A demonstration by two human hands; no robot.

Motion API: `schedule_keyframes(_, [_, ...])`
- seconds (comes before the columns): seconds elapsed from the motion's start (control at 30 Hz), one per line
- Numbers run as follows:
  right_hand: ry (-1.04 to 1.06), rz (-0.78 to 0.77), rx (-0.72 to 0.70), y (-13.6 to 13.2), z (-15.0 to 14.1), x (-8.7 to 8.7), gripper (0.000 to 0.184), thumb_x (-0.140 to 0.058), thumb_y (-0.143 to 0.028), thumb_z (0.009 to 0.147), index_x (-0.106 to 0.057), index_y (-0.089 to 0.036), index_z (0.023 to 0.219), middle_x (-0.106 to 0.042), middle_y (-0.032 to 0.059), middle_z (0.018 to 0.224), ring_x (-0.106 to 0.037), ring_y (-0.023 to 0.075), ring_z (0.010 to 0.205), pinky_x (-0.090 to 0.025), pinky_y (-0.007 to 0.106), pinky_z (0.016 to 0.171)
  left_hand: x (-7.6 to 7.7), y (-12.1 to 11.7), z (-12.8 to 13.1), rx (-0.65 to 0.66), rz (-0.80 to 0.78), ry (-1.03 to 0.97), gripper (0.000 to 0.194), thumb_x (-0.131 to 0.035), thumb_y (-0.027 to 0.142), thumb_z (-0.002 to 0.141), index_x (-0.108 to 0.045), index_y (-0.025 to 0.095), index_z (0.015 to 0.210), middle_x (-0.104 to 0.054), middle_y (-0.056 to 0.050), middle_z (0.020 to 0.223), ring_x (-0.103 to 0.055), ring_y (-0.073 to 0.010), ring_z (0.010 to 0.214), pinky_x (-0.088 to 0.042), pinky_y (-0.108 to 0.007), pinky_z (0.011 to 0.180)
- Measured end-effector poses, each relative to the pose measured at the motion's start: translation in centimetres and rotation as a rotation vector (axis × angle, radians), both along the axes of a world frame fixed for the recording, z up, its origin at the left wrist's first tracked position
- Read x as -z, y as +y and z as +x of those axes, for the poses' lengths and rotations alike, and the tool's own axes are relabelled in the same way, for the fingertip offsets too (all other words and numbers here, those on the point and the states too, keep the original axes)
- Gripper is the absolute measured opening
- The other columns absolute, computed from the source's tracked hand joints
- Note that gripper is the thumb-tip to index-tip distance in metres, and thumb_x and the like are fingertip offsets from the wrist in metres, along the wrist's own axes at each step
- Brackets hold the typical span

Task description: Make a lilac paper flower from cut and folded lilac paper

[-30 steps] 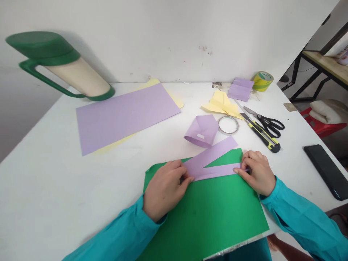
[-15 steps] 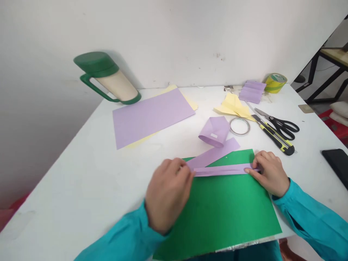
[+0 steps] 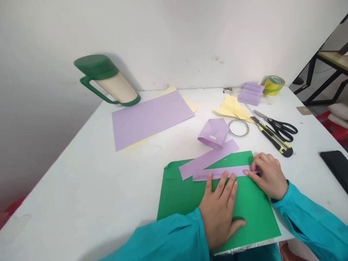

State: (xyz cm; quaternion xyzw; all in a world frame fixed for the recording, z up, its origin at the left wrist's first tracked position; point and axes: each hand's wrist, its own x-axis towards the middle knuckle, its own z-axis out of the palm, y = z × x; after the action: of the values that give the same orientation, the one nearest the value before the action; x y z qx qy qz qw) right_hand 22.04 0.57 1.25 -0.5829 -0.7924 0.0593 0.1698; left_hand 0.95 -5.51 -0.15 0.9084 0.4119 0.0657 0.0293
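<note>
Beyond the folded strip (image 3: pixel 217 173), paper pouch (image 3: pixel 214 130); lidded flask (image 3: pixel 117 87), contents hidden

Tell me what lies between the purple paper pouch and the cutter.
The tape ring lies between the paper pouch and the cutter, in the head view.

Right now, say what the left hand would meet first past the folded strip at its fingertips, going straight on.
Past the folded strip, the left hand would likely meet the slanting purple strip; depth is hard to judge.
</note>
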Motion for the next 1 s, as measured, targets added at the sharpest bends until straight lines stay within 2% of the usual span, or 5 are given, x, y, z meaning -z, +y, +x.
schedule_keyframes(0.13, [0.011,-0.007,0.0,-0.1,0.0,0.0,0.025,-0.055,-0.042,0.085,-0.053,-0.022,0.071,-0.053,0.0033,0.078,-0.046,0.0212,0.078,-0.029,0.034,0.067,-0.2,-0.1,0.0,0.029,-0.001,0.006,0.08,-0.036,0.065,0.083,-0.036,0.008,0.14,-0.019,-0.014,0.153,0.001,-0.0348,0.142,0.004,-0.067,0.108])
schedule_keyframes(0.23, [0.011,-0.011,0.006,-0.1,0.0,0.0,0.026,-0.055,-0.042,0.085,-0.053,-0.021,0.07,-0.053,0.0034,0.079,-0.046,0.0212,0.078,-0.03,0.034,0.068,-0.1,-0.1,0.0,-0.006,-0.007,0.016,0.078,-0.037,0.063,0.084,-0.037,0.008,0.139,-0.02,-0.014,0.153,0.001,-0.0355,0.142,0.003,-0.068,0.107])
schedule_keyframes(0.4, [0.022,-0.016,0.025,-0.2,-0.2,0.1,0.025,-0.055,-0.04,0.085,-0.053,-0.021,0.069,-0.054,0.0035,0.081,-0.047,0.0208,0.079,-0.03,0.033,0.068,0.1,0.0,-0.3,0.038,-0.018,0.016,0.077,-0.037,0.061,0.084,-0.033,0.01,0.142,-0.019,-0.014,0.153,0.002,-0.0366,0.141,0.006,-0.068,0.106])
schedule_keyframes(0.7, [0.077,-0.04,0.094,-0.5,-0.2,0.1,0.026,-0.056,-0.04,0.083,-0.055,-0.02,0.066,-0.055,0.0043,0.088,-0.047,0.0219,0.085,-0.03,0.036,0.073,-0.2,0.1,-0.4,0.042,-0.044,0.05,0.077,-0.033,0.058,0.086,-0.026,0.009,0.145,-0.017,-0.012,0.154,0.004,-0.0361,0.141,0.006,-0.068,0.105])
schedule_keyframes(1.0, [0.09,-0.042,0.158,-0.4,1.2,0.4,0.028,-0.06,-0.043,0.08,-0.061,-0.021,0.062,-0.057,0.0047,0.098,-0.047,0.0242,0.093,-0.029,0.04,0.079,-0.2,0.2,-0.4,0.034,-0.016,0.029,0.075,-0.033,0.058,0.086,-0.031,0.009,0.143,-0.023,-0.012,0.153,-0.001,-0.0357,0.141,0.01,-0.066,0.105])
